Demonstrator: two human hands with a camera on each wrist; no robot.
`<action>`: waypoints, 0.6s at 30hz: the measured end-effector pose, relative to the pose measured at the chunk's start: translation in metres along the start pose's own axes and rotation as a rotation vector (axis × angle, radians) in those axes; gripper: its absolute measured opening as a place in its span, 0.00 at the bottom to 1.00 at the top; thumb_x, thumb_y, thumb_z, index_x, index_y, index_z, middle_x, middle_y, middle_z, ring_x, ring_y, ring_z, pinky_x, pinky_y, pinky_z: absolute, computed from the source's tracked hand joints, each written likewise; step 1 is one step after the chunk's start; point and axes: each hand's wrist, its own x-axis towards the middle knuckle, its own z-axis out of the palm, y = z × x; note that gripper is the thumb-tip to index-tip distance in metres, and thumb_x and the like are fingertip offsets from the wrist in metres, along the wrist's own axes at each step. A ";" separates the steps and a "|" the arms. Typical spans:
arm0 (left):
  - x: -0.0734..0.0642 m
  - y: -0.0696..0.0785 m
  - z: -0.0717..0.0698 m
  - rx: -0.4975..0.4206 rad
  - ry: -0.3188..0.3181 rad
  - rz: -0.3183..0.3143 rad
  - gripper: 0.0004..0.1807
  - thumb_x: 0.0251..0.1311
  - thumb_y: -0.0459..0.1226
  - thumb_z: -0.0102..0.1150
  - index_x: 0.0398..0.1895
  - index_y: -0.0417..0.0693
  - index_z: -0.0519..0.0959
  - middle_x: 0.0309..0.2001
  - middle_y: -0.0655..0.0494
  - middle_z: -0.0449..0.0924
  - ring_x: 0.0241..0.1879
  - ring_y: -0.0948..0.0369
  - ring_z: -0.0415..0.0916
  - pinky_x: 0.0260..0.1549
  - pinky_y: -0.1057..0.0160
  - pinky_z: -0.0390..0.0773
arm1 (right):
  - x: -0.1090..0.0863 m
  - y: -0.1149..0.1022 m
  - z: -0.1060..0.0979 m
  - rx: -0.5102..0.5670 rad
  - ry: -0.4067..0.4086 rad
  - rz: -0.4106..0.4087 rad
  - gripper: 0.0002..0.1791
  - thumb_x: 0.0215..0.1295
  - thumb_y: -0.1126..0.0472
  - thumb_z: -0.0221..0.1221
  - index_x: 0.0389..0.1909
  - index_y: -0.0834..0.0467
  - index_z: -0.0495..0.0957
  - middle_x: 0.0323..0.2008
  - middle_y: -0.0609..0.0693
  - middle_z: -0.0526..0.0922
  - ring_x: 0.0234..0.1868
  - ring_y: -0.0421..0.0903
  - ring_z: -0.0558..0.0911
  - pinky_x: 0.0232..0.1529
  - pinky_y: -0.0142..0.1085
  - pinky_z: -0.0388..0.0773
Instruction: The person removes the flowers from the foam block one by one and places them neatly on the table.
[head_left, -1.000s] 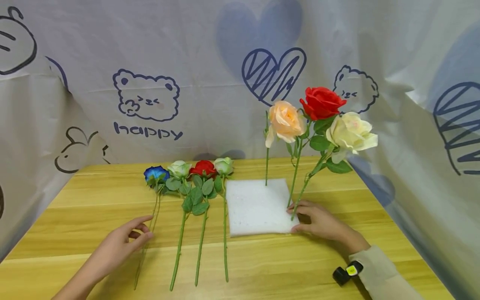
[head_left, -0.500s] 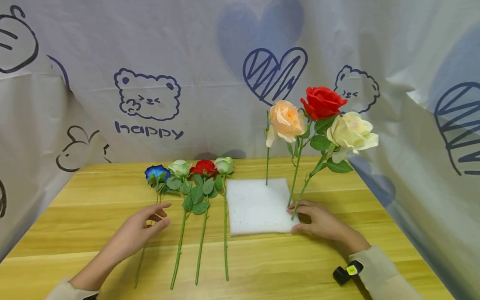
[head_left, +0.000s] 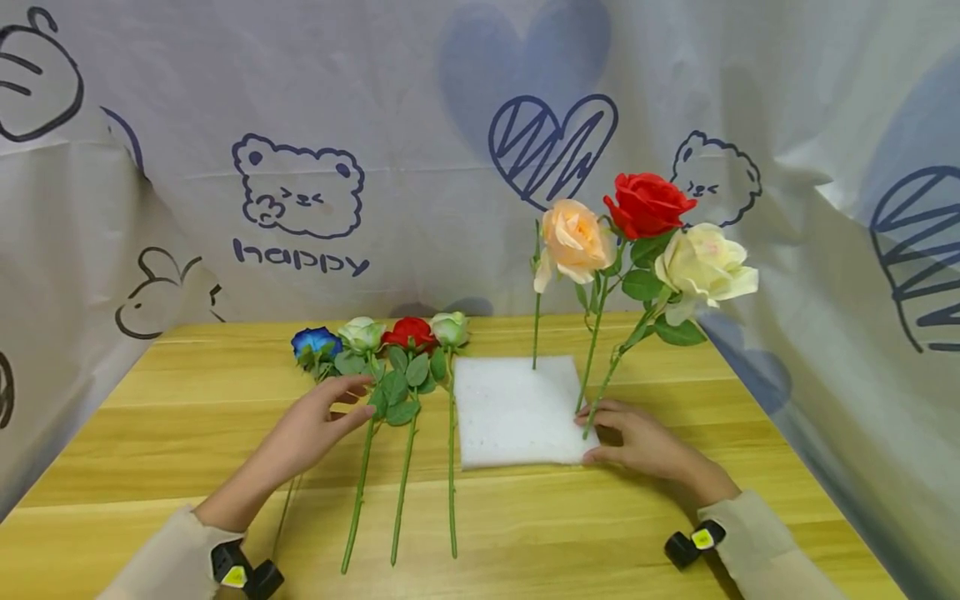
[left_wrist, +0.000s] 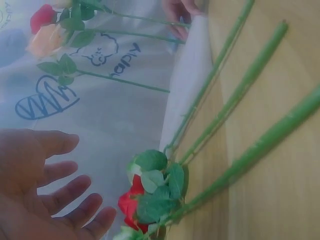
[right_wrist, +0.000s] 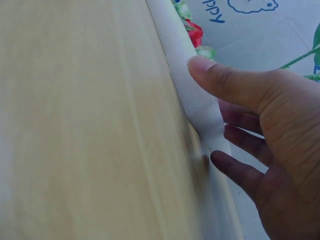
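My left hand [head_left: 311, 437] hovers over the lying stems, fingers spread and holding nothing. Beside its fingertips are the green leaves of a pale green-white rose [head_left: 363, 335]; a blue rose [head_left: 315, 343] lies to its left. A red rose [head_left: 410, 333] and another pale rose [head_left: 450, 329] lie to the right. With thumb and fingers, my right hand [head_left: 641, 442] grips the near right corner of a white foam block [head_left: 510, 412]. In the foam stand a peach rose [head_left: 576, 242], a red rose [head_left: 648, 204] and a cream rose [head_left: 705, 267], the cream one leaning right.
The wooden table [head_left: 525, 533] carries everything. Behind it hangs a pale curtain [head_left: 420, 208] with drawn bears and hearts. Upright blooms rise above my right hand. The lying stems point toward the table's near edge.
My left hand has moved right and away from me, from the blue rose's stem to the leaves of the pale rose. The right hand stays at the foam's corner.
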 end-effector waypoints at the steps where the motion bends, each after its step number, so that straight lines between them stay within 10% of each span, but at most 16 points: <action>1: 0.002 0.001 0.001 -0.005 0.002 0.006 0.26 0.70 0.44 0.57 0.67 0.44 0.70 0.59 0.43 0.73 0.57 0.46 0.71 0.52 0.44 0.77 | 0.000 0.000 0.000 0.000 0.003 -0.003 0.28 0.56 0.45 0.68 0.53 0.58 0.81 0.55 0.49 0.78 0.59 0.54 0.75 0.59 0.50 0.73; 18: 0.043 0.017 0.028 -0.138 -0.017 0.059 0.29 0.69 0.44 0.59 0.70 0.45 0.66 0.61 0.43 0.72 0.60 0.44 0.70 0.55 0.44 0.74 | 0.000 0.001 0.001 -0.006 -0.004 0.007 0.29 0.56 0.42 0.67 0.53 0.58 0.81 0.56 0.50 0.78 0.59 0.54 0.75 0.60 0.51 0.72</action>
